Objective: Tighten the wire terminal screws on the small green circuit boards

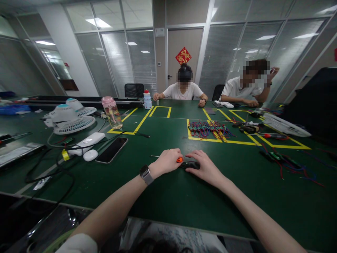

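- Worktop (pixel 168 196): green, bearing both hands near its front edge.
- Wire bundle (pixel 207 129): well beyond the hands.
- Left hand (pixel 167 161): curled shut around a screwdriver (pixel 179 160), orange handle showing.
- Right hand (pixel 204 167): loosely curved, fingers resting on a black part (pixel 190 165) between the hands.

Both forearms reach forward, the left hand (pixel 166 161) loosely closed, the right hand (pixel 204 166) resting palm-down beside it.

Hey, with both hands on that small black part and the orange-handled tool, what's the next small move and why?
Probably steady the small black part with the right hand first. The left hand already grips the orange-handled tool beside it, and the part lies loose on the green table.
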A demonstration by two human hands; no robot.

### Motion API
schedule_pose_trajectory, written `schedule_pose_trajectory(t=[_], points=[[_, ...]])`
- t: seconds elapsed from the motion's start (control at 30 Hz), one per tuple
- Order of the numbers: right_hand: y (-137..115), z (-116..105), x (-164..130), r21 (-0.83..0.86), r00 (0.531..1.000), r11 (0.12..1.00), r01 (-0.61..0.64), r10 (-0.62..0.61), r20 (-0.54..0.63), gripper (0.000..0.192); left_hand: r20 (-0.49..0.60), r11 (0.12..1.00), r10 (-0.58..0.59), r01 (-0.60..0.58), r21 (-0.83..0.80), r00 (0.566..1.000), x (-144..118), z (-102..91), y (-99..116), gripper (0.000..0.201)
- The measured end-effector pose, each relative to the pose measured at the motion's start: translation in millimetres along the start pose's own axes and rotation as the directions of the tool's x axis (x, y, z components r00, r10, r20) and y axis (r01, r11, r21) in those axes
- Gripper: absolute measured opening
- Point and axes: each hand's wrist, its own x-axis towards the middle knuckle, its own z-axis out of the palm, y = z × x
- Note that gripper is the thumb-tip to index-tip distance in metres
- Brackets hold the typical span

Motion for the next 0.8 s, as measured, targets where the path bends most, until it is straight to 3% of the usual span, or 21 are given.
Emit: schedule_pose_trajectory(t=[0.1, 0.2, 0.37, 0.57, 0.7, 0.8], points=[[-1, 5, 2, -0.005, 0.998, 1.000, -0.015, 0.015, 0.055, 0.023, 0.000, 1.000, 0.000, 0.000, -0.017, 1.000, 0, -2.8, 0, 0.016], [0, 9, 5, 0.028, 0.995, 0.997, -0.068, 0.066, 0.074, 0.014, -0.078, 0.999, -0.033, 0.031, -0.031, 0.996, 0, -10.0, -1, 0.018], [-1, 9, 3, 0.096, 0.993, 0.990, -0.104, 0.097, 0.072, 0.016, -0.202, 0.996, -0.073, 0.063, -0.055, 0.977, 0, -21.2, -4, 0.019], [0, -8, -13, 0.057, 0.978, 0.980, -0.192, 0.187, 0.088, 0.016, -0.222, 0.995, -0.057, 0.038, -0.088, 0.973, -2, -24.2, -3, 0.018], [32, -33, -39, -0.030, 0.945, 0.944, -0.327, 0.327, -0.003, 0.021, -0.210, 0.995, -0.065, 0.046, -0.094, 0.976, -3, -25.6, -2, 0.018], [76, -59, -70, -0.141, 0.878, 0.869, -0.474, 0.454, -0.150, 0.030, -0.201, 0.992, -0.060, 0.036, -0.120, 0.978, -3, -25.5, -3, 0.019]])
